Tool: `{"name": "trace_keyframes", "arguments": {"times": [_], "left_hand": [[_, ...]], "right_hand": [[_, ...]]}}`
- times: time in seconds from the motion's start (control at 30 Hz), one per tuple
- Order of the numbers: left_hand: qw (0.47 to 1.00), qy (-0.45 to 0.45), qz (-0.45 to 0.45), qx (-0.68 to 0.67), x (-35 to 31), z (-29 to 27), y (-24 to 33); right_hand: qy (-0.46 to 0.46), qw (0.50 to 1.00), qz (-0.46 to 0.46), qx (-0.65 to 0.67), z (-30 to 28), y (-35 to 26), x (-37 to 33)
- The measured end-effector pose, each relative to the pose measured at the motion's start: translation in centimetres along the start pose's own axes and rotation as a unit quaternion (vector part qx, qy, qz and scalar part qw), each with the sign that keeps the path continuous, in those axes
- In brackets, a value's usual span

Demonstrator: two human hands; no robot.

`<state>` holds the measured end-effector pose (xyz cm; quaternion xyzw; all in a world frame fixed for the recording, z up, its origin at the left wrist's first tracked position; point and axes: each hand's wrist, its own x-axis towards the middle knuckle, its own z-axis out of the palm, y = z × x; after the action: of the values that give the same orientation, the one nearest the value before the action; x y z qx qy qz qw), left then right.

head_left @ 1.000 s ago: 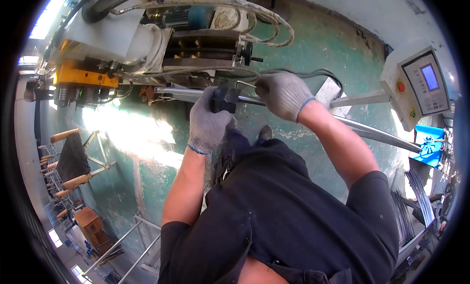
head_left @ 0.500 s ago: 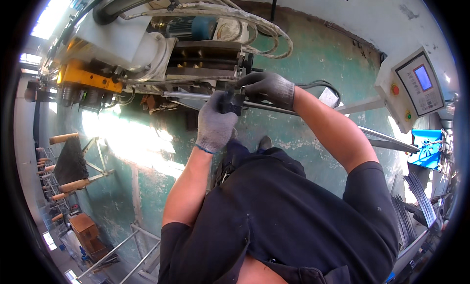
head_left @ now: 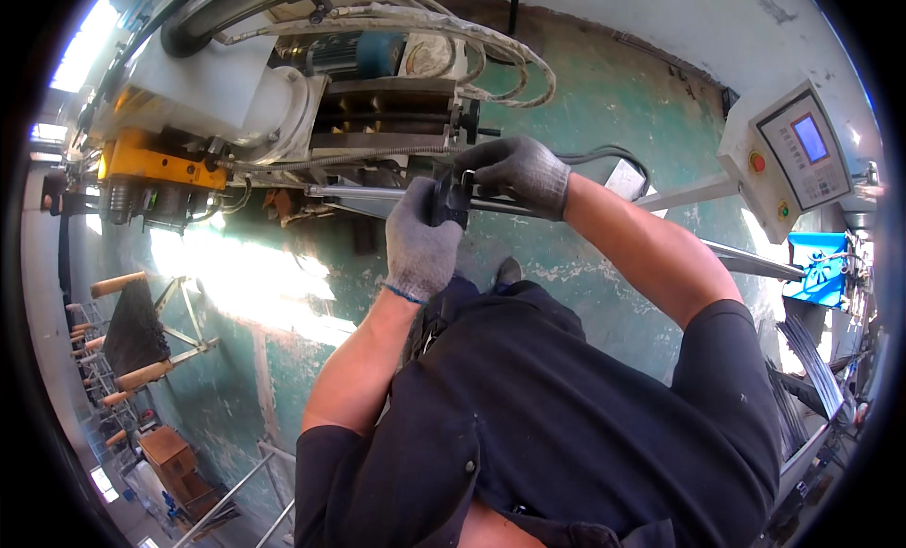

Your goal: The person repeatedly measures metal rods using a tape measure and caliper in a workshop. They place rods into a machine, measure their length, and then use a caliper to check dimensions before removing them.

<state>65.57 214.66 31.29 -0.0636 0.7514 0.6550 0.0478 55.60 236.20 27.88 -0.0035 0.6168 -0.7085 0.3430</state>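
A black block-shaped fitting point(head_left: 455, 206) sits on a long metal rail point(head_left: 363, 192) at the near edge of the machine. Wrapped round its left side is my left hand point(head_left: 422, 241), in a grey knit glove, with the thumb lying along the near face. My right hand point(head_left: 521, 175), gloved with a darker finger coating, reaches in from the right. Its fingers curl down at the block's upper right, beside a small bright metal piece point(head_left: 467, 177). Whether the right fingertips grip that piece is hidden by the glove.
The machine's orange part point(head_left: 170, 166) and white housing point(head_left: 189, 85) stand left; a blue motor point(head_left: 363, 54) sits beyond. Hoses point(head_left: 510, 67) loop above my hands. At right are a control panel point(head_left: 802, 156) on an arm and metal strips point(head_left: 810, 364). A rack point(head_left: 142, 331) stands at left.
The whole view has shifted slightly. Both hands stay at the black block, and my left hand's grip looks nearly the same.
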Motion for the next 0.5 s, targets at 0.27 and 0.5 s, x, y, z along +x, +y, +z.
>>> {"name": "trace_keyframes", "arguments": {"times": [0.27, 0.5], "left_hand": [[0.998, 0.029, -0.002, 0.049, 0.0, -0.2, -0.1], [0.999, -0.043, -0.014, 0.030, -3.0, -3.2, 1.8]], "right_hand": [[0.075, 0.978, -0.050, -0.187, 1.4, -1.0, -0.8], [0.147, 0.872, -0.158, -0.440, 2.4, -4.9, -5.0]]}}
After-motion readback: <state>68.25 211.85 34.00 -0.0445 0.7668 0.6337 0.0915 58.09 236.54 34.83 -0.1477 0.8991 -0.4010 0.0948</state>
